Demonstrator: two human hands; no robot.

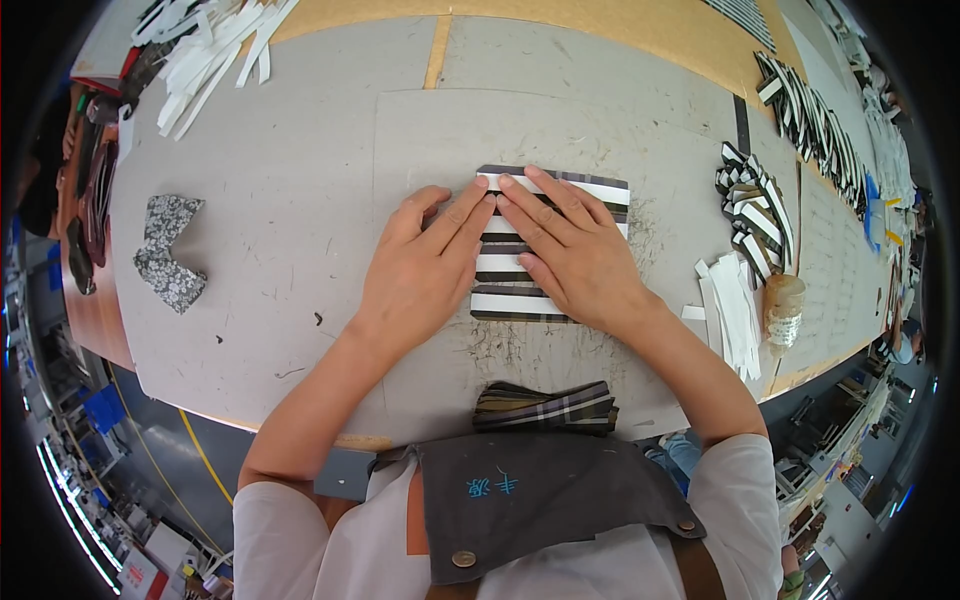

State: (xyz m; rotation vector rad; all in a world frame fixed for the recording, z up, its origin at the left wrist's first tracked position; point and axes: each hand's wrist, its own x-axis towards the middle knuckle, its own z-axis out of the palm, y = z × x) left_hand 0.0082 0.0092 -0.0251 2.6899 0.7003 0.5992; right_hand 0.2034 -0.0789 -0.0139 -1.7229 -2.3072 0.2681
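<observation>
A dark plaid fabric piece (600, 190) with several white strips laid across it lies flat on the grey work table (290, 180). My left hand (425, 265) presses flat on its left edge, fingers together and pointing up-right. Flat on the fabric's middle rests my right hand (575, 250), its fingertips touching those of the left. Neither hand grips anything.
A folded bundle of plaid fabric (545, 408) lies at the table's near edge. White strips (738, 310) and a small glue bottle (784, 308) sit to the right, beside striped folded pieces (755, 205). A floral fabric bow (170, 250) lies at left; loose white strips (210, 45) at top left.
</observation>
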